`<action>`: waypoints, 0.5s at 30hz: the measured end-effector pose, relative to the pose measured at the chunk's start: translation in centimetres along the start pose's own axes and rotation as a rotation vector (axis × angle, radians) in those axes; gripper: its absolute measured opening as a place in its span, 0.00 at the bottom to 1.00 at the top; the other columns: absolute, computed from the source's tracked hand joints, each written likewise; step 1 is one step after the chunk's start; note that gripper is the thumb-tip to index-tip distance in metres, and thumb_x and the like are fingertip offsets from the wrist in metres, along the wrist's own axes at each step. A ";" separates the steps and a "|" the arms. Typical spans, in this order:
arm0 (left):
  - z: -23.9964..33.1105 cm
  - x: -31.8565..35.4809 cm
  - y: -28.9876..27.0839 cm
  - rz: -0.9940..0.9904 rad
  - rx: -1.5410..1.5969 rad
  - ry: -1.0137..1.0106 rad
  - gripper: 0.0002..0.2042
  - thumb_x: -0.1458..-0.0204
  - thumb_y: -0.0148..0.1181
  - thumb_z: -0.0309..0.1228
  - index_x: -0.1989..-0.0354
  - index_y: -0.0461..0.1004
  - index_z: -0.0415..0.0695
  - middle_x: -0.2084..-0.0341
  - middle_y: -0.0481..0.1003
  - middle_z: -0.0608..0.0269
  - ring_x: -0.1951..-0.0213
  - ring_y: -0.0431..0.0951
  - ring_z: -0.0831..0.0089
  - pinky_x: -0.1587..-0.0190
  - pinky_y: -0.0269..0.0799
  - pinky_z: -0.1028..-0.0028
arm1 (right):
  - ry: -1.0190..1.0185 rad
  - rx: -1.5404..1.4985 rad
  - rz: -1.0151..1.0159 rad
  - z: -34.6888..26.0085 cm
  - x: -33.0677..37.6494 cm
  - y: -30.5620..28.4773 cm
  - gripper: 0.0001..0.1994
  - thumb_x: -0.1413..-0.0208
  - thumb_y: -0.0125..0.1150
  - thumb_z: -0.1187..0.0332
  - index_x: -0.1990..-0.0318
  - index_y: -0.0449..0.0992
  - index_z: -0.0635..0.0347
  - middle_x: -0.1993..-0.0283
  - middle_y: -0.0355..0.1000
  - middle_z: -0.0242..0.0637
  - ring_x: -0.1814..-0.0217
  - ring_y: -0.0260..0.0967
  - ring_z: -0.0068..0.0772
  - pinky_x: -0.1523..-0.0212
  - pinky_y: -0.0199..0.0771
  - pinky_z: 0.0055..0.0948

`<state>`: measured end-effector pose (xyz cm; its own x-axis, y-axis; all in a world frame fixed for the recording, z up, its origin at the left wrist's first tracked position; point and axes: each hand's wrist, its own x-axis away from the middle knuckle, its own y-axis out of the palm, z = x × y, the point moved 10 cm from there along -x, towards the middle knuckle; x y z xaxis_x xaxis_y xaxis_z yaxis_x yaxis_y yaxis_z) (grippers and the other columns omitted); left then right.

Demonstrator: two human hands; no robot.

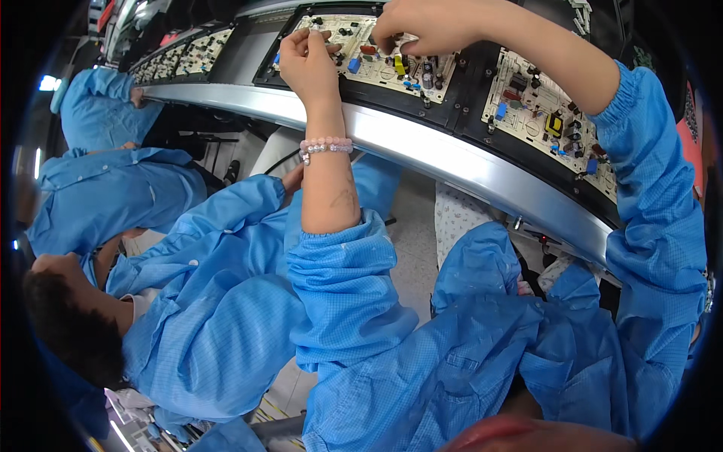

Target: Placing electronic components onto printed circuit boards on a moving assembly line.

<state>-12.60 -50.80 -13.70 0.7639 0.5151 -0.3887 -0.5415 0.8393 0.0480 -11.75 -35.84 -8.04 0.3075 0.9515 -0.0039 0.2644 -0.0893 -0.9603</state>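
The long conveyor with its silvery metal rail [452, 162] curves past you, carrying the pale rectangular circuit board studded with small coloured components [369, 56] right under both hands. A co-worker in a blue smock [188, 248] sits near on your left. Your left hand [309, 60] pinches a tiny part, too small to identify. Your right hand [418, 26] curls fingertips onto the board; its hold I cannot tell. Seat parts straight, gently.
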 end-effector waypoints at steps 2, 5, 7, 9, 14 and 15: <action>0.2 0.0 -0.4 0.006 -0.015 0.003 0.07 0.44 0.51 0.25 0.61 0.68 0.34 0.70 0.78 0.55 0.75 0.78 0.75 0.77 0.69 0.82 | -0.054 0.225 0.051 -1.1 -0.2 0.7 0.13 0.57 0.57 0.74 0.61 0.76 0.62 0.64 0.75 0.50 0.61 0.72 0.49 0.60 0.71 0.41; -0.5 0.2 0.3 -0.004 -0.016 -0.010 0.07 0.44 0.51 0.25 0.60 0.68 0.34 0.70 0.78 0.56 0.75 0.78 0.76 0.79 0.67 0.83 | -0.112 0.477 0.076 -1.6 0.1 0.2 0.14 0.56 0.55 0.76 0.59 0.76 0.60 0.64 0.75 0.49 0.61 0.73 0.48 0.60 0.71 0.40; -0.9 0.3 1.2 -0.017 -0.009 -0.026 0.07 0.43 0.51 0.26 0.60 0.68 0.35 0.70 0.78 0.56 0.75 0.78 0.76 0.80 0.67 0.83 | 0.013 0.153 -0.316 0.7 -0.7 2.6 0.13 0.55 0.56 0.75 0.59 0.76 0.60 0.66 0.75 0.49 0.62 0.73 0.48 0.62 0.71 0.40; -0.2 0.3 0.5 -0.008 -0.051 -0.010 0.08 0.43 0.51 0.26 0.60 0.68 0.34 0.70 0.78 0.56 0.75 0.78 0.76 0.80 0.66 0.83 | -0.074 0.179 -0.301 0.5 -1.3 2.5 0.12 0.54 0.57 0.74 0.60 0.76 0.61 0.67 0.75 0.48 0.64 0.73 0.47 0.63 0.71 0.40; 0.8 0.0 -0.8 0.018 -0.034 0.010 0.08 0.43 0.51 0.26 0.60 0.68 0.34 0.70 0.78 0.56 0.74 0.78 0.76 0.80 0.66 0.83 | -0.044 0.547 -0.079 -2.2 -0.6 1.2 0.09 0.53 0.61 0.71 0.63 0.76 0.62 0.69 0.74 0.47 0.66 0.73 0.44 0.64 0.71 0.39; 1.0 -0.1 -1.2 0.025 -0.048 0.015 0.08 0.44 0.51 0.26 0.60 0.68 0.34 0.70 0.78 0.56 0.74 0.78 0.76 0.80 0.67 0.83 | -0.054 0.540 -0.085 -2.5 -0.8 1.1 0.09 0.54 0.61 0.70 0.64 0.76 0.62 0.68 0.74 0.46 0.64 0.73 0.44 0.62 0.71 0.38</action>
<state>-11.72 -51.67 -12.78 0.7448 0.5329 -0.4017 -0.5770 0.8166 0.0134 -9.46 -37.42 -8.40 0.2548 0.9638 0.0789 -0.2253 0.1385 -0.9644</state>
